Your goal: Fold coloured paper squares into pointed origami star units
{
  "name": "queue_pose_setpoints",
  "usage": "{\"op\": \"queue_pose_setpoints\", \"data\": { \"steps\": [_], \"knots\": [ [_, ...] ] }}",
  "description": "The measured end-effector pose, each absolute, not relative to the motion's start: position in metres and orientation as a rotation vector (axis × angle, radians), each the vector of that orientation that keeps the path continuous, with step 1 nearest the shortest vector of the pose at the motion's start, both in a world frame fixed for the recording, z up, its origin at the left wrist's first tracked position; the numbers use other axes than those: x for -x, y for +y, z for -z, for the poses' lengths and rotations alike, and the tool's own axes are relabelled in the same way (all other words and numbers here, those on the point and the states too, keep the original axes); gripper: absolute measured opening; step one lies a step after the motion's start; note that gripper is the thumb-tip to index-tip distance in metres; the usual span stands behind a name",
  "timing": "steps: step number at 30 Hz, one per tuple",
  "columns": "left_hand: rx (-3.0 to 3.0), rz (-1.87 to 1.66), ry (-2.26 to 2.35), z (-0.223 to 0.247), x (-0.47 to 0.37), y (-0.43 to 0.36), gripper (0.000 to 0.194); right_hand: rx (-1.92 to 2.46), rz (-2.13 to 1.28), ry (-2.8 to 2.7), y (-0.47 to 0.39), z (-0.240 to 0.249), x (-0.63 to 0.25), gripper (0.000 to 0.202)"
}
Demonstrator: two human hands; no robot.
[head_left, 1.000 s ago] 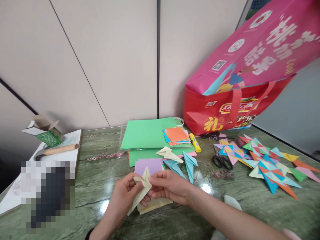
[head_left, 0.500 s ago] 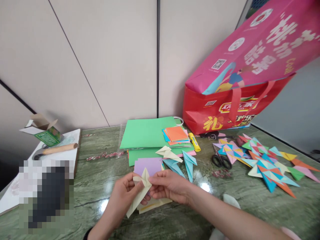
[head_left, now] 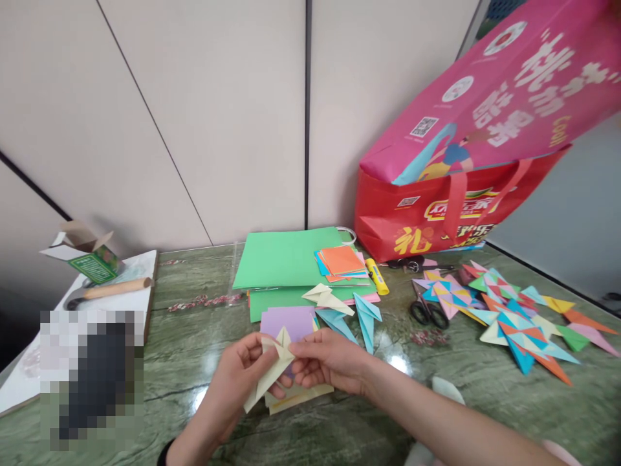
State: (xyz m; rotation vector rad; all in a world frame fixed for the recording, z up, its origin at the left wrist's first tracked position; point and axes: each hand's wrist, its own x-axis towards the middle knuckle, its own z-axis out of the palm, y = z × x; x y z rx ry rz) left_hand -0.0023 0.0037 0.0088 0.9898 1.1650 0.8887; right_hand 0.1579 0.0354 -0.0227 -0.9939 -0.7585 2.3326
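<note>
Between both hands is a cream folded paper piece [head_left: 270,378], its pointed tip standing up in the middle. My left hand [head_left: 250,369] pinches it, thumb across the front fold. With thumb and fingertips, my right hand [head_left: 323,359] grips its right corner. Beneath the hands lies a stack of paper with a purple sheet [head_left: 288,319] on top and cream sheets [head_left: 301,397] showing at the near side. Just beyond are a finished-looking cream folded piece [head_left: 328,298] and blue folded pieces [head_left: 367,321].
Green paper [head_left: 286,259] lies at the back with small orange squares [head_left: 342,261] on it, beside a yellow glue stick [head_left: 377,277]. Black-handled scissors [head_left: 429,313] and colourful paper stars [head_left: 524,330] lie right. A red bag [head_left: 378,220] stands behind; a green box [head_left: 94,262] is left.
The left thumb has shifted slightly over the fold, and the paper's left flap lies a little flatter. Both hands keep their hold in nearly the same place.
</note>
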Motion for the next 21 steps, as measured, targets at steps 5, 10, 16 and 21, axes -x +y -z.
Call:
{"op": "queue_pose_setpoints", "data": {
  "steps": [5, 10, 16, 21],
  "knots": [
    [-0.979, -0.903, 1.143, -0.008, 0.004, 0.003, 0.025, 1.057, -2.277, -0.811, 0.034, 0.02, -0.157, 0.032],
    [-0.914, -0.894, 1.15, -0.01, 0.005, 0.003, 0.024, 1.071, -2.237, -0.842, 0.033, 0.019, -0.155, 0.034],
    [-0.866, -0.908, 1.157, -0.006, 0.003, 0.005, 0.024, 1.11, -2.174, -0.911, 0.034, 0.02, -0.154, 0.041],
    [-0.946, -0.949, 1.205, 0.001, 0.006, 0.006, 0.021, 1.082, -2.125, -0.902, 0.031, 0.021, -0.152, 0.041]
  ]
}}
